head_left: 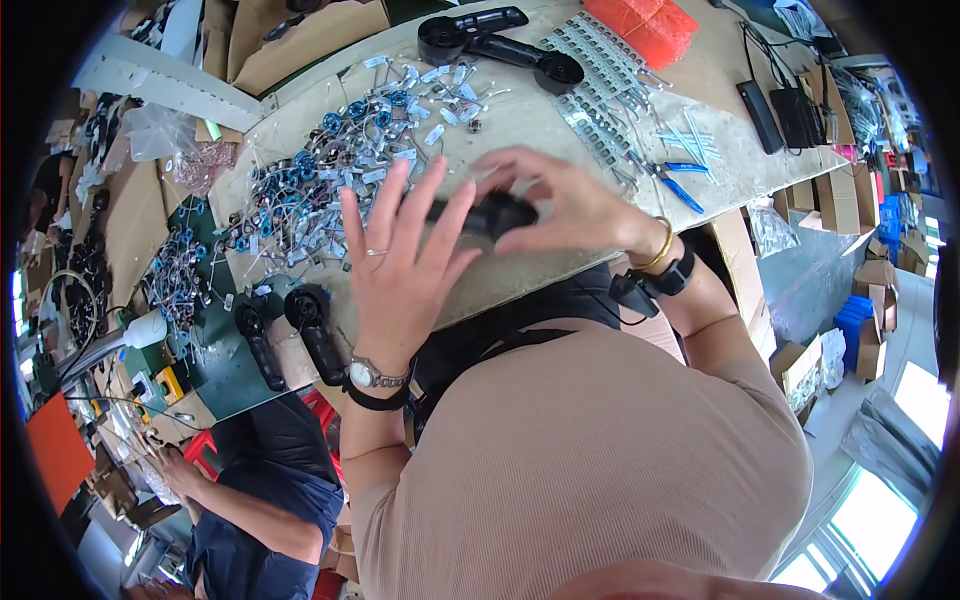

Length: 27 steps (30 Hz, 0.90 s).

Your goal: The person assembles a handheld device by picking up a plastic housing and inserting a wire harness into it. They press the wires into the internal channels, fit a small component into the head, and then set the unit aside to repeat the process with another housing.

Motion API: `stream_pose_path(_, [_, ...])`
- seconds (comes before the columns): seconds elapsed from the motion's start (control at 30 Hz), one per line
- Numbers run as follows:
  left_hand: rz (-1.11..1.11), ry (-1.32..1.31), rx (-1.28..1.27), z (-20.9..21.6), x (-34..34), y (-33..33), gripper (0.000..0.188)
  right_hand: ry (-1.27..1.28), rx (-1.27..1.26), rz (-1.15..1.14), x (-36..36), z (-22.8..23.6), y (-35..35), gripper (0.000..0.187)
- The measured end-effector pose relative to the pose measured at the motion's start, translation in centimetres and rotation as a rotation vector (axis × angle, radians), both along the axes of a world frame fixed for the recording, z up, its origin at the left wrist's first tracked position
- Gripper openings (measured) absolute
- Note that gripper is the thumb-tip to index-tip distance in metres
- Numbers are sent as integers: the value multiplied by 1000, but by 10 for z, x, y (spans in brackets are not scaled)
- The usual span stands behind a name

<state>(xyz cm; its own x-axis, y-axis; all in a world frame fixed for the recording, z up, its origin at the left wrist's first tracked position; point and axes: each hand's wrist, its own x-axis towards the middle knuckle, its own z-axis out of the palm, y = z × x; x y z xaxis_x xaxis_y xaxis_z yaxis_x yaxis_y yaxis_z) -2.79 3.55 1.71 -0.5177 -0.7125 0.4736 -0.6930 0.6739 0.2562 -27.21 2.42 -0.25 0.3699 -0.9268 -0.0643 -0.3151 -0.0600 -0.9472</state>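
Observation:
My left hand (402, 265) is open, its fingers spread over the table's near part. Behind its fingertips is a black plastic housing (508, 212) with a rounded end and a handle, partly hidden by that hand. My right hand (575, 205) curls around the rounded end, thumb on the near side and fingers on the far side. Just past my left hand spreads a heap of small wired metal parts (300, 195), some with blue rings. Two more black housings (315, 335) lie left of my left forearm, and another two (500, 45) rest at the far side.
Metal strips with rows of small parts (600, 85) lie beyond my right hand, near a red plastic bag (650, 28). Blue-handled pliers (680, 185) and thin pale rods (695, 138) are by the right edge. At lower left sits another person (265, 500).

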Motion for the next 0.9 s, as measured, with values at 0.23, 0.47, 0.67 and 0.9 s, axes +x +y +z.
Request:
stream_pose_path(0.23, [82,-35,321,-43,24,6,45,-244,179,86,16,-38,-25,45])
stream_pose_path(0.47, [357,747,978,-63,51,10,34,430,-569,-169,12,-69,-79,25])
stream_pose_path(0.67, [178,1181,1275,-73,52,11,39,458,-518,-203,10,-68,-72,20])
stream_pose_path(0.9, [197,1225,1234,-72,65,21,41,176,-350,-97,27,-37,-24,22])
